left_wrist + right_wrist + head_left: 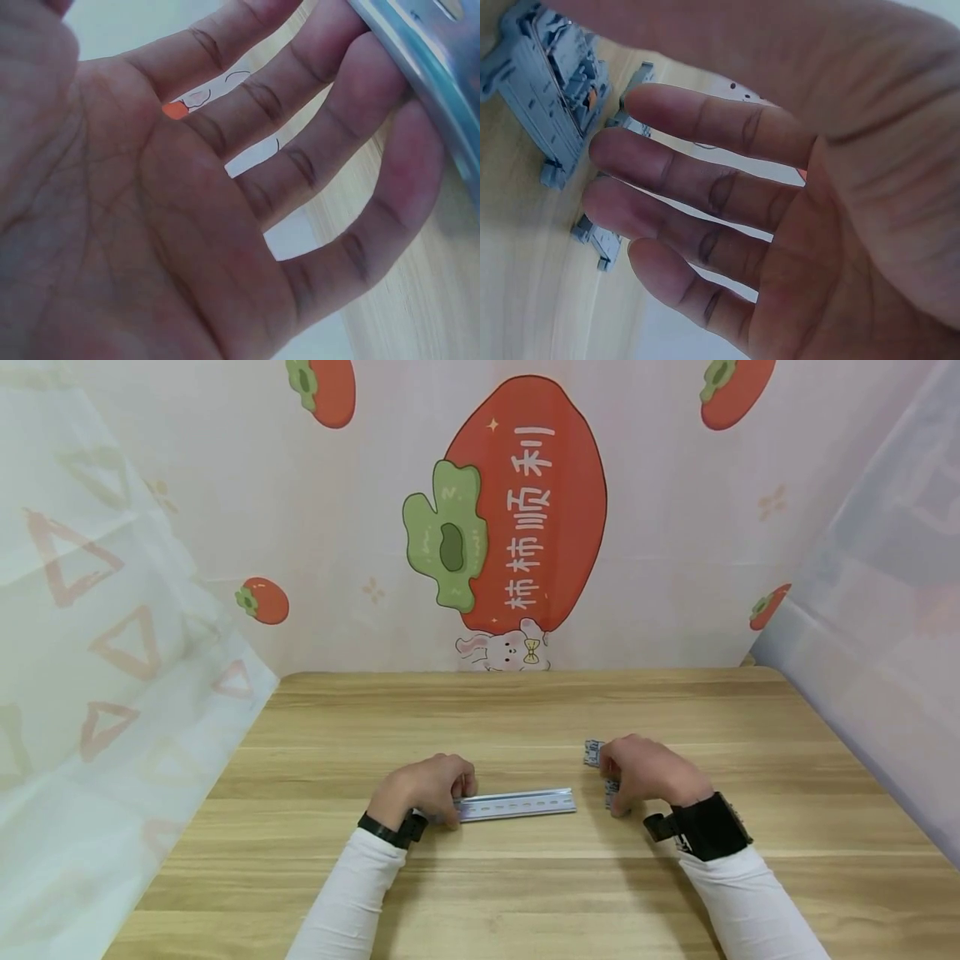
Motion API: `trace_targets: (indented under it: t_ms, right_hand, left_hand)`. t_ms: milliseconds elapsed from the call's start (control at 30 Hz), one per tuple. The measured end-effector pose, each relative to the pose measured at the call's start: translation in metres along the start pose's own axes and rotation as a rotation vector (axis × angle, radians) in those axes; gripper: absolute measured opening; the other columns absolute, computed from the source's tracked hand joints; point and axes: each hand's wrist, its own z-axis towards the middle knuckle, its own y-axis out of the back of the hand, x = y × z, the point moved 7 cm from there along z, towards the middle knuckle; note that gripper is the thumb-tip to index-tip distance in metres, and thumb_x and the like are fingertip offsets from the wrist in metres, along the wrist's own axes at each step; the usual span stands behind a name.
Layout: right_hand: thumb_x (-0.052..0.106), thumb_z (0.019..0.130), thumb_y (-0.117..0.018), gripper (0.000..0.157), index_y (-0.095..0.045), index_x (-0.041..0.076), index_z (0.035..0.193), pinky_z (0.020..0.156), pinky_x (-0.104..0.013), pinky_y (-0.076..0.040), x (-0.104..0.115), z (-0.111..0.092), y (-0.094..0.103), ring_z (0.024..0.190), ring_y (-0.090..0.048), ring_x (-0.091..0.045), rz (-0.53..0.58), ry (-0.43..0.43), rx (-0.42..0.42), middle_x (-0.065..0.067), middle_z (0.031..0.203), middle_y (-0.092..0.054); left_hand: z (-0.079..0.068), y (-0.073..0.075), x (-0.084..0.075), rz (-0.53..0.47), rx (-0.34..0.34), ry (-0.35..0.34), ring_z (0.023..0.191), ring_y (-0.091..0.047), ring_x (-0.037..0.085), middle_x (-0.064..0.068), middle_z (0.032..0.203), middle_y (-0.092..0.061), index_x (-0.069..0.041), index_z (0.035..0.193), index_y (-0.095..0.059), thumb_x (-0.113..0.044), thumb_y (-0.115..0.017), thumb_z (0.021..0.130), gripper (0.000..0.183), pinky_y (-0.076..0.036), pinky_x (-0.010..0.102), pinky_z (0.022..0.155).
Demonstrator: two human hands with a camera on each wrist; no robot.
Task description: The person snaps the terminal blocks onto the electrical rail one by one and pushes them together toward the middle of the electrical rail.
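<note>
A silver slotted DIN rail [517, 805] lies across the table. My left hand [431, 783] grips its left end, with the thumb at the near edge and the fingers at the far edge. The left wrist view shows fingertips against the metal rail [442, 82]. To the right, my right hand [651, 770] hovers over grey terminal blocks, its fingers bent and apart. One block [593, 752] lies beyond the fingertips; another block [612, 792] shows between thumb and fingers. In the right wrist view a gap separates the fingers from the nearer block [551, 97]; the thumb's tip is out of frame.
The wooden table [480, 893] reaches back to a curtain [645, 610] printed with persimmons. Pale cloth sheets hang at the left and right sides. A dark camera strap [708, 828] sits on the right wrist.
</note>
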Motion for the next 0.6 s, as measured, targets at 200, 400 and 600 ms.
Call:
trace_targets:
  t_ms: [200,400,600]
  right_hand:
    - [0.016,0.053,-0.084,0.042,-0.058,0.012,0.087,0.062,-0.032,-0.041,0.0039,-0.0012,-0.0014,0.071,-0.048,-0.017,-0.016,0.019,-0.006,0.000,0.081,-0.054]
    - [0.015,0.054,-0.083,0.041,-0.059,0.012,0.087,0.062,-0.032,-0.041,0.0050,-0.0020,-0.0031,0.072,-0.048,-0.017,-0.021,0.012,0.008,0.000,0.082,-0.054]
    - [0.015,0.056,-0.082,0.040,-0.059,0.012,0.089,0.062,-0.032,-0.041,0.0060,-0.0018,-0.0018,0.072,-0.048,-0.017,-0.011,0.014,0.019,-0.001,0.082,-0.054]
  left_hand:
    - [0.0014,0.0006,0.0009,0.019,-0.002,-0.002,0.070,-0.049,0.016,0.008,0.083,-0.055,-0.011,0.092,-0.058,-0.006,-0.079,0.059,0.039,-0.042,0.028,0.058]
    - [0.0008,0.0011,0.0002,0.036,-0.012,0.002,0.071,-0.048,0.015,0.007,0.083,-0.056,-0.012,0.091,-0.059,-0.007,-0.080,0.060,0.038,-0.042,0.027,0.059]
    - [0.0004,0.0018,0.0002,0.037,-0.015,0.014,0.070,-0.049,0.016,0.007,0.083,-0.056,-0.013,0.091,-0.059,-0.007,-0.080,0.060,0.038,-0.042,0.028,0.058]
